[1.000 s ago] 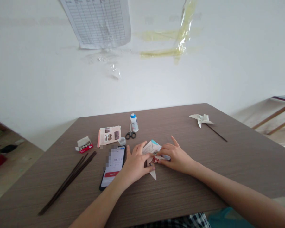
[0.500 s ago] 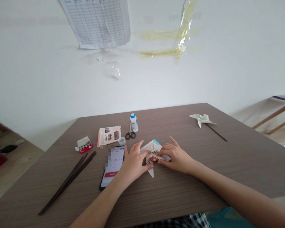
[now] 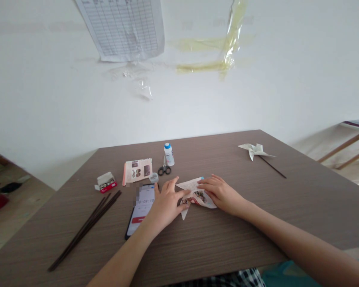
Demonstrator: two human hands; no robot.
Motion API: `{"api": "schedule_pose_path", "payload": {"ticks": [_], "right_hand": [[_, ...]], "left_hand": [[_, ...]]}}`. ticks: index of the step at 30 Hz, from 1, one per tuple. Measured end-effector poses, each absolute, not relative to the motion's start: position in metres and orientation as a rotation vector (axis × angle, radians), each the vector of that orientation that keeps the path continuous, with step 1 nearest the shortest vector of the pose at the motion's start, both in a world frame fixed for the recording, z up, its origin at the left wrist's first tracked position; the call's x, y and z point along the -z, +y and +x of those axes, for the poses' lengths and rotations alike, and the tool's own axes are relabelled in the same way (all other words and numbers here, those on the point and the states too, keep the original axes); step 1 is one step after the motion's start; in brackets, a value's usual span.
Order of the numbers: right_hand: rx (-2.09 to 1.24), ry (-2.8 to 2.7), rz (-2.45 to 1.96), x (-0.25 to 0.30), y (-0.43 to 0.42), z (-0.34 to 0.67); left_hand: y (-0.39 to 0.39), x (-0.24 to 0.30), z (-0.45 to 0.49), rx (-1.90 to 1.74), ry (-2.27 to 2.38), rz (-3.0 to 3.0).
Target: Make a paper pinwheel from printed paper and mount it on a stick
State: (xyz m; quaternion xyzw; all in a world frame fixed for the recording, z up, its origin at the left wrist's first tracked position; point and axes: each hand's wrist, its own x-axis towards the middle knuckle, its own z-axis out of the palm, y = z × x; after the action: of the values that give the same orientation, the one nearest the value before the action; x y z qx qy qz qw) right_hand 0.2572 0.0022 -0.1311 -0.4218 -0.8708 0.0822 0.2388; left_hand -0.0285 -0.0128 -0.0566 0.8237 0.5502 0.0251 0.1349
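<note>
Small red-and-white box (image 3: 107,182) stood lid-up at the table's left, with little pieces inside, too small to identify. Small clear cup (image 3: 153,177) sat just beyond the phone (image 3: 140,211); contents, if any, could not be made out. White bottle (image 3: 169,155) was upright under its blue cap beside the scissors (image 3: 164,170), its inside hidden. Printed paper (image 3: 200,197), partly folded, lay on the table (image 3: 227,247) between the two hands, to the right of the phone. Left hand (image 3: 166,205) pinched its left end between thumb and finger; right hand (image 3: 224,195) had fingers laid over its upper right part, thumb hidden, so could not tell whether it gripped. Against half a second earlier: right fingertips had shifted from the paper's middle toward its blue corner, uncovering a printed picture; lower tip had swung slightly left.
</note>
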Motion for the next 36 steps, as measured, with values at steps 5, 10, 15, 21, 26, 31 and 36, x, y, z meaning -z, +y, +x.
{"api": "schedule_pose_path", "payload": {"ticks": [5, 10, 15, 21, 26, 31, 36], "right_hand": [[-0.251, -2.508, -1.215, 0.135, 0.000, 0.255], [-0.253, -2.502, -1.227, 0.130, -0.004, 0.253], [-0.227, -2.454, -1.237, 0.125, -0.005, 0.253], [-0.228, -2.404, -1.278, 0.128, -0.005, 0.250], [-0.212, -2.384, -1.253, 0.136, -0.004, 0.251], [-0.167, -2.392, -1.276, 0.139, -0.003, 0.252], [-0.195, -2.405, -1.288, 0.139, -0.003, 0.252]], "left_hand": [[-0.011, 0.057, -0.031, -0.071, 1.592, 2.407], [-0.009, 0.061, -0.030, -0.149, 1.671, 2.412], [-0.010, 0.062, -0.028, -0.220, 1.691, 2.416], [-0.013, 0.061, -0.024, -0.235, 1.725, 2.406], [-0.016, 0.065, -0.021, -0.205, 1.717, 2.371], [-0.017, 0.071, -0.020, -0.202, 1.740, 2.336], [-0.017, 0.069, -0.022, -0.158, 1.767, 2.360]]}}
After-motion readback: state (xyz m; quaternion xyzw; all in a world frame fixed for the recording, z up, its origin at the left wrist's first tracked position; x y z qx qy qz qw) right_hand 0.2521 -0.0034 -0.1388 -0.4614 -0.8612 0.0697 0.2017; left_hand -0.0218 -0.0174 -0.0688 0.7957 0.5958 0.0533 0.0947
